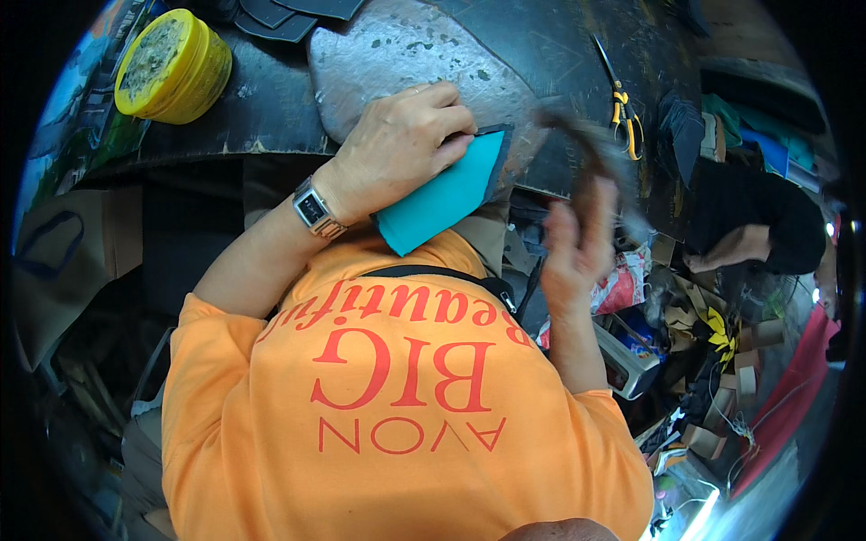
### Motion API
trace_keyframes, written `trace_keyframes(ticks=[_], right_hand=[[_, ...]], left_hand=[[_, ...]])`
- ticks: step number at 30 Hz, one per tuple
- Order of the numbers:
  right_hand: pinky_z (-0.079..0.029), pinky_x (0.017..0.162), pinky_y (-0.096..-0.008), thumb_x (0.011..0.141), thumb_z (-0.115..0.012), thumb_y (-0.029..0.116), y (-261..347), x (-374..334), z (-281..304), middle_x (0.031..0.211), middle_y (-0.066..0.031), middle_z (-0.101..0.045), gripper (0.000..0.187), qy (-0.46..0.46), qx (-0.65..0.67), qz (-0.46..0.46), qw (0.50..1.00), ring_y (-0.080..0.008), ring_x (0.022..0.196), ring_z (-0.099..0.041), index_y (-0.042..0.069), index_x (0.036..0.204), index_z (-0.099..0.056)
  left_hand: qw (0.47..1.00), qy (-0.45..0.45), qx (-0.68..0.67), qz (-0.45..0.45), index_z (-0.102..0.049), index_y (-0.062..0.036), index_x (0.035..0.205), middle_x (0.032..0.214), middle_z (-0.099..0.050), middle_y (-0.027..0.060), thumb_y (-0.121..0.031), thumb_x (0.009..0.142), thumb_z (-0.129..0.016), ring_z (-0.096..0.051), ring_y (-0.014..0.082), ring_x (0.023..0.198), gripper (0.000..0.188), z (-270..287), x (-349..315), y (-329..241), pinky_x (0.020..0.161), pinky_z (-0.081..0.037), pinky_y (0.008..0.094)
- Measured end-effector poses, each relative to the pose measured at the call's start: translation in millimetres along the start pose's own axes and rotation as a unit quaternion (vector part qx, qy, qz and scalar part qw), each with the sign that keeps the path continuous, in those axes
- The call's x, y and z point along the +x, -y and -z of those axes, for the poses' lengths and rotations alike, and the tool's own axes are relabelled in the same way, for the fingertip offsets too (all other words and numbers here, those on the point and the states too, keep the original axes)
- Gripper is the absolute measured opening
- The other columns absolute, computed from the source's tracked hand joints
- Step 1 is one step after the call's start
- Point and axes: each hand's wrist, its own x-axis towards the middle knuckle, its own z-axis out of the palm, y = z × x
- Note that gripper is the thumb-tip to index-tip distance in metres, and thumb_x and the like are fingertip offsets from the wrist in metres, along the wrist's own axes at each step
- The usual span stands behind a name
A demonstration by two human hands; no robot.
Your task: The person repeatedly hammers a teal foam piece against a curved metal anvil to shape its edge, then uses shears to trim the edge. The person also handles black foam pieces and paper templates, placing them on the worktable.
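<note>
My left hand [406, 135] is closed on the upper edge of a flat turquoise piece [442, 198] with a dark border, its fingers pressing that edge at the near rim of a grey stone slab [406, 54]. The turquoise piece hangs over the slab's front towards my lap. To the right, my right hand [577, 239] is raised and smeared by motion. It grips what looks like a hammer [591, 149], with a curved dark head near the slab's right end; the blur hides its finer shape.
A yellow round tub [185, 77] with a crusted lid stands at the left of the dark worktable [271, 108]. Dark flat cut pieces [289, 13] lie at the back. Yellow-and-black scissors [622, 108] rest at the right. Mixed scraps [722, 361] clutter the right side below.
</note>
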Motion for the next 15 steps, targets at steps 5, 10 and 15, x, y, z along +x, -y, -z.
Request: trace_keyframes(ticks=[5,10,15], right_hand=[[-0.052,0.089,-0.0292,0.096,-0.07,0.008,8,14,7,0.115,-0.0147,-0.073,0.042,0.071,-0.009,-0.135,0.988,-0.0123,0.101,-0.065,-0.004,0.135,-0.059],[-0.053,0.085,-0.0336,0.098,-0.067,0.009,1,1,11,0.119,-0.0185,-0.07,0.039,-0.01,0.012,-0.019,1.0,-0.0267,0.099,-0.069,0.0,0.135,-0.058],[-0.057,0.084,-0.0422,0.097,-0.067,0.013,-31,-6,-14,0.114,-0.024,-0.069,0.032,0.09,-0.025,-0.024,0.995,-0.0438,0.105,-0.067,0.005,0.127,-0.061]], left_hand=[[1.0,-0.002,-0.007,0.002,-0.073,-0.0055,0.096,0.091,-0.064,0.0097,-0.014,0.088,-0.073,-0.067,0.0288,0.084,0.012,0,-1,-2,0.076,-0.055,0.0379],[1.0,-0.001,0.003,0.001,-0.073,-0.0055,0.095,0.092,-0.064,0.0097,-0.013,0.087,-0.073,-0.067,0.0287,0.084,0.011,1,0,-1,0.075,-0.055,0.0376],[0.998,0.0,-0.035,0.045,-0.07,-0.0061,0.09,0.095,-0.063,0.009,-0.013,0.087,-0.072,-0.067,0.0299,0.087,0.008,4,4,-6,0.075,-0.055,0.0398]])
